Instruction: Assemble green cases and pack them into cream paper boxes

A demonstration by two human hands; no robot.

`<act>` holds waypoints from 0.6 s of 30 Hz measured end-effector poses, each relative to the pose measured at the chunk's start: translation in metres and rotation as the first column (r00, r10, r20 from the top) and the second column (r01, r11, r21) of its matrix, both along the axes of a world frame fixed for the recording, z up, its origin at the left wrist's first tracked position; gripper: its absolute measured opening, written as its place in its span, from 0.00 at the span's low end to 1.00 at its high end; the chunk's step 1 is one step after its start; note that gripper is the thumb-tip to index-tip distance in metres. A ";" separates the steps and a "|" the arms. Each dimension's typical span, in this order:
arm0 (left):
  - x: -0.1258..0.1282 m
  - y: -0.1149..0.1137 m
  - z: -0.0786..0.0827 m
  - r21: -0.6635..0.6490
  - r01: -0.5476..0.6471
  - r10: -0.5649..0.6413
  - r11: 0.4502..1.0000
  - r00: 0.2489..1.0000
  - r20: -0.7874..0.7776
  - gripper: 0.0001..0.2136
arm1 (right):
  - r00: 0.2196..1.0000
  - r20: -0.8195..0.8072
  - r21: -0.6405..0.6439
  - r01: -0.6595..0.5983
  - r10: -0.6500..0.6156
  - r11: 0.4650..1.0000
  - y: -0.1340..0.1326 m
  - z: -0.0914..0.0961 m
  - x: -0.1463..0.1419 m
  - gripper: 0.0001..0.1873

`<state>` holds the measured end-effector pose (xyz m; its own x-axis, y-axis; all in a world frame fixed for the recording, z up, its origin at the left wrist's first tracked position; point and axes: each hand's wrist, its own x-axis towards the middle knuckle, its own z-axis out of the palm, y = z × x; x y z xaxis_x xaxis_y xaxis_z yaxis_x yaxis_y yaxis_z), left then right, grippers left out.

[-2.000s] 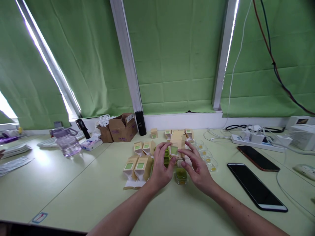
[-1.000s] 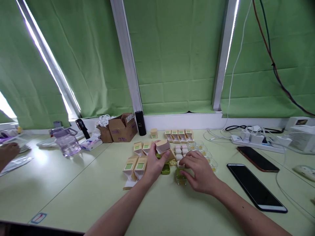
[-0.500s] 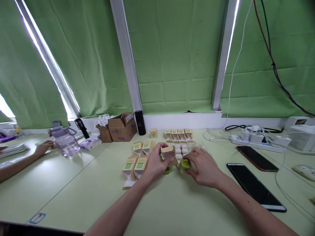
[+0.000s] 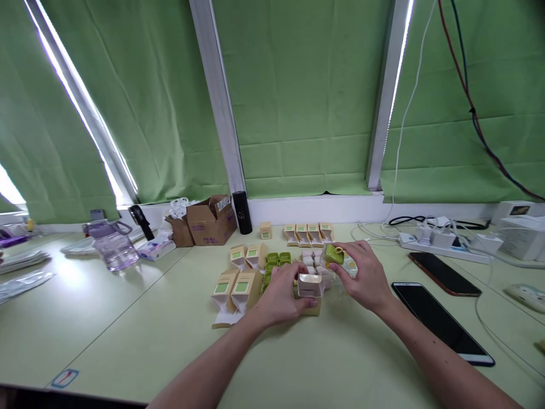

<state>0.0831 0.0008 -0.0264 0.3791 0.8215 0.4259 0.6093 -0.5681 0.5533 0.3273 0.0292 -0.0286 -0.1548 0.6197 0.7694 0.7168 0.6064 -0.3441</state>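
My left hand [image 4: 283,292] grips a small cardboard box [image 4: 310,291], its pale inside showing at the top. Close by on the right, my right hand [image 4: 365,275] holds a green cap with a small loop [image 4: 334,254] between thumb and fingers; a clear part seems to sit on its left side. Behind my left hand lie several green square pieces [image 4: 279,258]. Pale rolls [image 4: 307,258] stand in rows between the hands, partly hidden. Several tan boxes with green labels and open flaps [image 4: 241,287] stand left of my left hand.
More small open boxes [image 4: 309,234] line the back, beside a single closed box [image 4: 265,230]. A black cylinder [image 4: 242,213] and a brown carton [image 4: 212,220] stand back left, near a purple jug [image 4: 113,245]. Two phones [image 4: 443,321] and a power strip [image 4: 445,250] lie right.
My left hand has moved right and nearer with the box. My right hand has lifted the green cap up and to the right. Another person's arm at the far left has left the view.
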 end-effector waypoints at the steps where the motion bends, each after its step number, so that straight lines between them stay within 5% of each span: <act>1: 0.001 -0.001 0.001 -0.005 0.003 -0.003 1.000 1.000 -0.023 0.23 | 1.000 -0.005 0.003 0.002 -0.002 1.000 0.000 0.000 0.000 0.19; 10: -0.005 0.000 0.011 -0.031 0.074 -0.076 0.997 0.996 -0.057 0.27 | 0.999 -0.043 0.007 -0.028 0.028 1.000 -0.005 0.000 -0.005 0.19; 18: -0.022 0.004 0.033 0.130 0.168 -0.189 0.977 0.967 0.171 0.07 | 0.991 -0.124 0.019 -0.051 0.053 0.999 -0.004 -0.003 -0.005 0.20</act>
<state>0.0614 0.0047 0.0063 0.4234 0.6894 0.5877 0.3877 -0.7242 0.5703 0.3228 0.0254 -0.0314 -0.0890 0.6009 0.7943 0.6368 0.6476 -0.4185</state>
